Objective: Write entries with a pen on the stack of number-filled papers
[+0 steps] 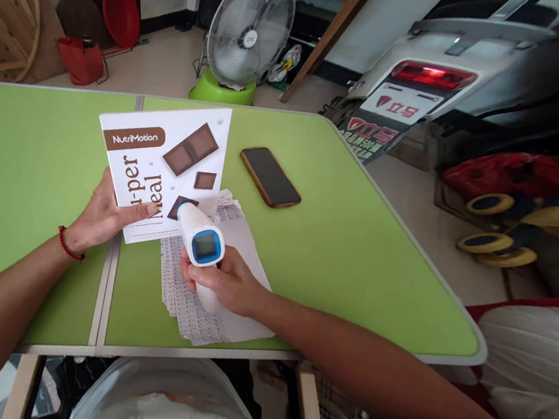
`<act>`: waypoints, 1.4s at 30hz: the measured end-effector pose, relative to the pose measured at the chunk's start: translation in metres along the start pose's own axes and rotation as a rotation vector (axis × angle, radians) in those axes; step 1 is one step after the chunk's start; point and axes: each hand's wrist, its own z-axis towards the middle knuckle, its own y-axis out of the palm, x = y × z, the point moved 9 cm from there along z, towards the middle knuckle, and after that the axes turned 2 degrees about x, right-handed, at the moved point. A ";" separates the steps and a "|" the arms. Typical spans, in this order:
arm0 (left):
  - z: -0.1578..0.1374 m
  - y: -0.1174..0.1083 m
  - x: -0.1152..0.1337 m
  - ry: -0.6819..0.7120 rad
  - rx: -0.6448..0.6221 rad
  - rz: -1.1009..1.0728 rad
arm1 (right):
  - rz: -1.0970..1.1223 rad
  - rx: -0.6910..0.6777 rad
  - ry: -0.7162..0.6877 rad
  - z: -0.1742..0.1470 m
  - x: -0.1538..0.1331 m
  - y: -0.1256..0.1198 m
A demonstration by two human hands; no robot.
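My left hand [108, 211] grips a white box [188, 130] by its lower left side, thumb across the front. Brown "NutriMotion" lettering and chocolate pictures cover the face turned towards me, and the box is tilted. In my right hand [229, 280] is a white infrared thermometer [209, 295] with a blue-framed screen, its fingers wrapped round the handle. The thermometer's nose points at the lower right of the box; I cannot tell whether they touch. Beneath lies a fanned stack of handwritten paper sheets [246, 311]. The screen reading is not legible.
A phone [271, 177] in a brown case lies right of the box on the green folding table [354, 255]. Beyond the table stand a fan [251, 31] on a green stool [221, 90], a red bucket [80, 60] and a scooter [418, 78]. A chair with white cloth [530, 362] is at right.
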 end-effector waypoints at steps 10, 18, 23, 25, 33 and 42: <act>0.001 0.001 0.001 0.000 -0.002 -0.011 | 0.005 -0.006 -0.024 0.000 -0.001 0.000; 0.000 0.002 0.001 0.008 -0.014 -0.008 | 0.006 -0.006 -0.016 0.000 -0.002 0.000; 0.001 0.001 -0.001 0.005 -0.016 -0.014 | 0.007 0.015 0.019 0.000 0.003 -0.002; 0.001 0.001 0.000 0.008 -0.012 -0.017 | 0.002 0.022 0.038 0.000 0.005 -0.003; 0.001 0.002 0.001 0.004 -0.016 -0.021 | 0.021 0.032 0.062 0.000 0.008 -0.004; 0.000 0.001 -0.001 -0.014 -0.012 -0.027 | 0.009 0.011 0.036 0.001 0.004 -0.002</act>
